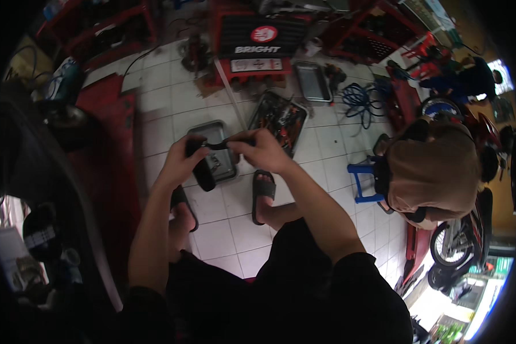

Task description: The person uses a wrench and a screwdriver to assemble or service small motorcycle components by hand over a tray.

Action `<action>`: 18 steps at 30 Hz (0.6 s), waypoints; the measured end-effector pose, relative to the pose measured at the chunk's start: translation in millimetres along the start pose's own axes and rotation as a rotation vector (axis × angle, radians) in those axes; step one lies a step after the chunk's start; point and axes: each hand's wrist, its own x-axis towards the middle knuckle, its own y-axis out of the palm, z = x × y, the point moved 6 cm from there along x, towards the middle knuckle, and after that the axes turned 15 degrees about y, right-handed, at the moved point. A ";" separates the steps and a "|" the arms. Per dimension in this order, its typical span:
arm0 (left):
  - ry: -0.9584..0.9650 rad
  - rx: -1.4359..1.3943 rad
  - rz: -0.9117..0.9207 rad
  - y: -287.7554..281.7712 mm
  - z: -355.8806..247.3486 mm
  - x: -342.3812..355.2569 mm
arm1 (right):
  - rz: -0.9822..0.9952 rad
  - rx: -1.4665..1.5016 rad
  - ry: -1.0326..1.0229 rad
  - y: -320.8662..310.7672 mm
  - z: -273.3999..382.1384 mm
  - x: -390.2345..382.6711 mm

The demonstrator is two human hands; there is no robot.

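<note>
My left hand (186, 157) is closed on a black elongated part (204, 175) hanging down over a grey metal tray (226, 166). My right hand (261, 149), fingers bent together, grips a dark narrow piece (226, 143) reaching across toward the left hand; whether it joins the black part I cannot tell. Small metal pieces (214, 164) lie in the tray below. Just beyond my right hand, a dark tray (298, 123) holds several tools.
A red ramp (103, 143) runs along the left. Ahead stand a red tool chest (258, 71) and another tray (312, 80), beside coiled blue hose (358, 100). At right, a person in brown (430, 172) sits on a blue stool (361, 186) by motorbikes; another person (470, 80) is behind.
</note>
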 end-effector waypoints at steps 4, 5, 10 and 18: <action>-0.113 0.045 0.120 -26.5 -6.6 -17.7 | 0.162 0.225 0.180 19.8 -6.9 15.9; -0.102 0.088 0.097 -36.3 -4.6 -23.2 | 0.190 0.260 0.197 27.9 -5.2 17.2; -0.244 -0.093 -0.073 -40.8 4.2 -31.0 | 0.224 0.330 0.266 38.8 -15.6 14.2; -0.262 -0.101 -0.145 -42.6 12.3 -28.1 | 0.282 0.526 0.360 45.6 -26.1 15.6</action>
